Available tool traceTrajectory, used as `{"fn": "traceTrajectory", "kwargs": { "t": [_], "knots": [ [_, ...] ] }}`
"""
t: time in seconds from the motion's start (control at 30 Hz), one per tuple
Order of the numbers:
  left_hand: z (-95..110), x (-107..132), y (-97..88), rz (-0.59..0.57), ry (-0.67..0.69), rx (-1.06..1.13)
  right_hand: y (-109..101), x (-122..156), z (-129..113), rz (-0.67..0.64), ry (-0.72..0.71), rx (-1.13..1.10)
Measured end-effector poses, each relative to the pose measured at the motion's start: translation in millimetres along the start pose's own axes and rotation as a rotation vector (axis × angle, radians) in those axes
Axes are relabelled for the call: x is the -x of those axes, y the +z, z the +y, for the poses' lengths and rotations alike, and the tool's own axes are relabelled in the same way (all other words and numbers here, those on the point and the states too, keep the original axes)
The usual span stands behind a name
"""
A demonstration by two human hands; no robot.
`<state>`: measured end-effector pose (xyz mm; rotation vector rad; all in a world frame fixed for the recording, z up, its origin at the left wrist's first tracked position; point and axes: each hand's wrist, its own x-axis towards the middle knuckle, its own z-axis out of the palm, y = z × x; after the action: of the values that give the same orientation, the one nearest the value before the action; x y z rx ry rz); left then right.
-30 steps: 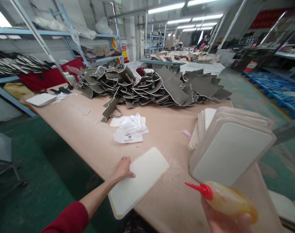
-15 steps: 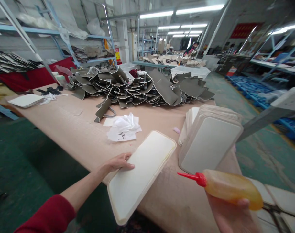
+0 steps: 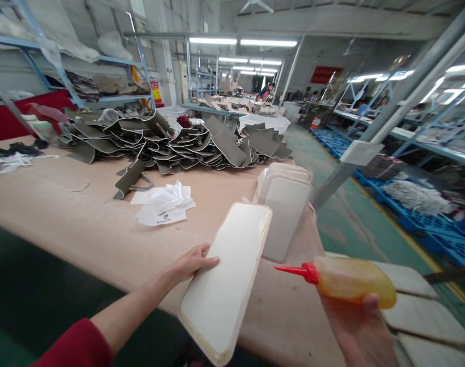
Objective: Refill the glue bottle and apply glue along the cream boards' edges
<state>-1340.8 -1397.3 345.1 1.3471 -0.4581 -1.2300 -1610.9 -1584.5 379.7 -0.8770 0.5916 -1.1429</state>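
My left hand (image 3: 196,262) grips the left edge of a white rounded-corner panel (image 3: 227,280), its thumb lying on the face. The panel is tilted over the table's front edge, and a yellowish glossy line runs along its border. In my right hand (image 3: 360,321) is a squeeze bottle (image 3: 355,280) of amber liquid, held on its side. Its red nozzle points left, a short way from the panel's right edge and apart from it. Behind the panel, a stack of similar panels (image 3: 286,214) leans upright on the table.
Grey-green bag pieces (image 3: 171,142) lie heaped across the back of the table (image 3: 95,219). A crumpled white paper (image 3: 167,204) with writing lies nearer. More panels (image 3: 423,316) are laid out at the lower right. A slanted metal post (image 3: 332,178) stands beyond the table's right edge.
My view has swung to the right, bringing more of the panels at the lower right into sight. The held panel has turned to a steeper angle. Both hands keep their hold.
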Motion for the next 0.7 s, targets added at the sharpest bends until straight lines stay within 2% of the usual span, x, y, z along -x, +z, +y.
{"fn": "traceTrajectory", "kwargs": {
  "t": [0.17, 0.4, 0.53, 0.7],
  "knots": [
    [12.3, 5.1, 32.0, -0.074, 0.01, 0.009, -24.6, -2.0, -21.2, 0.103, 0.01, -0.09],
    [25.0, 22.4, 64.2, -0.182, 0.014, -0.006, -38.7, -3.3, -63.6, 0.137, -0.141, -0.073],
    [30.6, 32.9, 72.7, -0.237, 0.024, 0.014, -39.7, -1.2, -81.8, 0.201, -0.136, -0.062],
    [39.5, 33.2, 66.8, -0.265, 0.019, 0.009, -35.9, 0.3, -86.2, 0.177, -0.211, -0.054]
  ]
}}
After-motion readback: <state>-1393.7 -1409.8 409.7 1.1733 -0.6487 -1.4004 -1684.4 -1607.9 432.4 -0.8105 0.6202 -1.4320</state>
